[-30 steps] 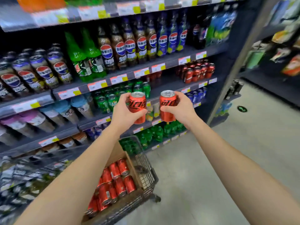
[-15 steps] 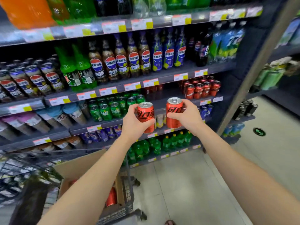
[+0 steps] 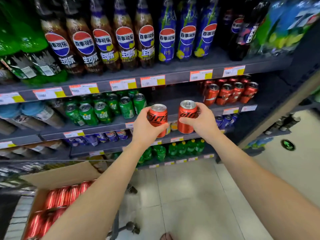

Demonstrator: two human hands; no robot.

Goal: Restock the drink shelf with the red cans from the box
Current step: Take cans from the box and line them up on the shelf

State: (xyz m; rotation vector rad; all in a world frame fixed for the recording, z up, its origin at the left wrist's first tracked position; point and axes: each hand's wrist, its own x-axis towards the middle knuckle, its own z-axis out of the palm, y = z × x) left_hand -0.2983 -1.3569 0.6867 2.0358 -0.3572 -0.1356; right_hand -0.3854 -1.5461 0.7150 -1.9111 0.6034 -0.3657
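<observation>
My left hand (image 3: pixel 146 128) grips one red can (image 3: pixel 158 116) upright, and my right hand (image 3: pixel 201 121) grips a second red can (image 3: pixel 187 116) beside it. Both cans are held in front of the grey drink shelf (image 3: pixel 173 103), level with the bare gap between the green cans (image 3: pixel 103 110) and the stocked red cans (image 3: pixel 228 92). The cardboard box (image 3: pixel 69 175) sits at lower left with several red cans (image 3: pixel 58 203) lying in it; my left forearm covers part of it.
Tall cola bottles (image 3: pixel 124 40) fill the shelf above. Blue cans (image 3: pixel 225 119) and small green bottles (image 3: pixel 181 148) line the lower shelves. A wire cart (image 3: pixel 17 170) carries the box. Tiled floor (image 3: pixel 190 196) lies below, with a green floor sign (image 3: pixel 287 144) at right.
I have moved closer to the shelf, and both hands with their cans have moved forward toward the gap between green and red cans. The box is back in view at lower left.
</observation>
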